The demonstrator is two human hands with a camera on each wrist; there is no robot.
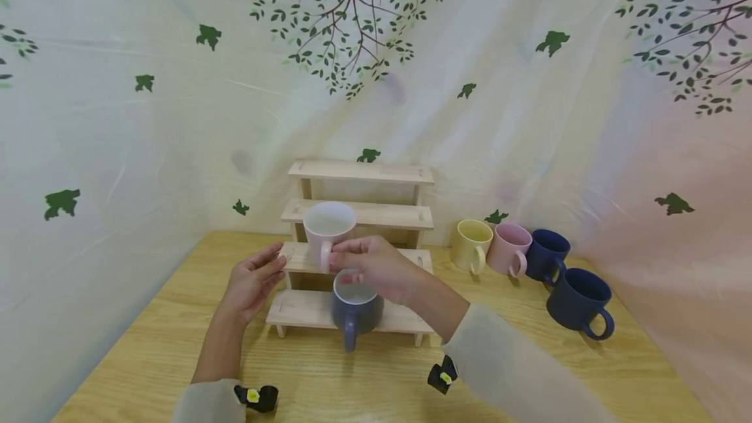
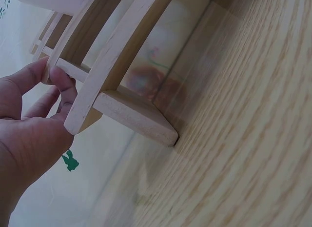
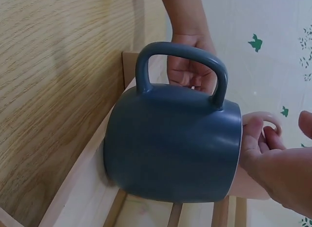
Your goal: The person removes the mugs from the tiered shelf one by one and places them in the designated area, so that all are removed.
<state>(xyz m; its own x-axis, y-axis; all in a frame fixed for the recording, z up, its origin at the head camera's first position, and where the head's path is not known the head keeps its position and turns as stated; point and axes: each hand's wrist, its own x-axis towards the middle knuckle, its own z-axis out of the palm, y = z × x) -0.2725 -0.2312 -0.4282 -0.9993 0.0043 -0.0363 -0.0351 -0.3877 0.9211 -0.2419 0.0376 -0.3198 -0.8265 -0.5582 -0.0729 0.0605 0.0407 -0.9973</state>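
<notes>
My right hand (image 1: 378,266) pinches the handle of a pale pink mug (image 1: 315,238) with a white inside. The mug is upright at the left part of the wooden tiered shelf (image 1: 388,214), right at the second step from the bottom. My left hand (image 1: 251,284) grips the left end of that step, thumb and fingertips on the board (image 2: 58,51). A blue-grey mug (image 1: 367,315) stands on the lowest step, handle toward me, just below my right hand. In the right wrist view this blue-grey mug (image 3: 170,144) covers most of the pink one.
To the right of the shelf, a yellow mug (image 1: 464,247), a pink mug (image 1: 506,247) and two dark blue mugs (image 1: 572,299) stand on the wooden table (image 1: 176,318). A cloth backdrop (image 1: 176,129) with leaf prints hangs close behind the shelf.
</notes>
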